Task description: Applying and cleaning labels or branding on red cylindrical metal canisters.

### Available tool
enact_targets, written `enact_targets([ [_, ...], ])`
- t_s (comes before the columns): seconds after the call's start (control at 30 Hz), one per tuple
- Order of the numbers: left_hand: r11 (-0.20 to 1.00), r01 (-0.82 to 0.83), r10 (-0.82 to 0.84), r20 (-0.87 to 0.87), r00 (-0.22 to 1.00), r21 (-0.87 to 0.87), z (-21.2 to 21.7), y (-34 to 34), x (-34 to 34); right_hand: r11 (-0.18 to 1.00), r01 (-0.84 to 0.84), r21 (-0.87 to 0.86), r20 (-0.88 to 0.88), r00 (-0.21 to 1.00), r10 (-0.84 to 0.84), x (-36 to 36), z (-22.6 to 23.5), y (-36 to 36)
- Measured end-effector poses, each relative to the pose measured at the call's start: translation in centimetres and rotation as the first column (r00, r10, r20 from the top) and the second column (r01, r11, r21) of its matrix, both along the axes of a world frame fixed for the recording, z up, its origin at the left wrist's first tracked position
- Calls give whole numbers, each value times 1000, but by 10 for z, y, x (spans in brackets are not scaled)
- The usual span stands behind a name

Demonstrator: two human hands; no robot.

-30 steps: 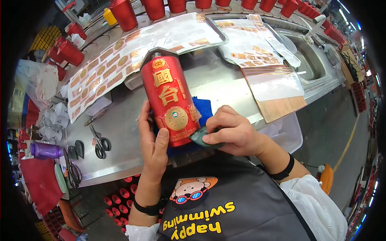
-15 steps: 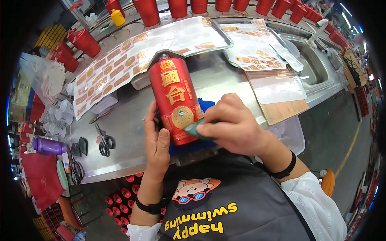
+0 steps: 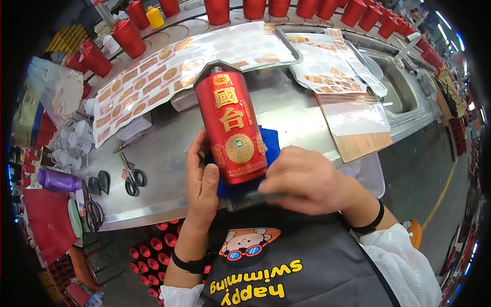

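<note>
i see the red bottle leaning with its neck away from the wearer, over a blue cloth near the front edge of the steel table. the left hand holds its lower left side, thumb across the front. the right hand is bent and blurred just beside the bottom right corner; i can't tell what it grips. a sticker sheet crowds the space beyond the neck, and a wooden board sits to the right, before the sink. on my left lie black-handled scissors, dark green pads and a purple container. red containers line the back.
</note>
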State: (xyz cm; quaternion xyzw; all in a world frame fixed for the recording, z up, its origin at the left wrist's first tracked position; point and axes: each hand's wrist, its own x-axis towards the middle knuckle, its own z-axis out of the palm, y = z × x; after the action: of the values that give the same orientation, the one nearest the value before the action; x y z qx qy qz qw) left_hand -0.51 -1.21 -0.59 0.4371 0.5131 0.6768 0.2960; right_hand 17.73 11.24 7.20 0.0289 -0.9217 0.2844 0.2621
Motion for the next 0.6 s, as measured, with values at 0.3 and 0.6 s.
enact_targets([
  [0.3,993,30,-29,3,1000,-111,7,2,3,854,294,-429,99,955,-280,-7,-40,4],
  [0.6,989,118,-115,48,992,-85,3,-2,-5,877,322,-357,161,946,-281,-20,-50,10],
])
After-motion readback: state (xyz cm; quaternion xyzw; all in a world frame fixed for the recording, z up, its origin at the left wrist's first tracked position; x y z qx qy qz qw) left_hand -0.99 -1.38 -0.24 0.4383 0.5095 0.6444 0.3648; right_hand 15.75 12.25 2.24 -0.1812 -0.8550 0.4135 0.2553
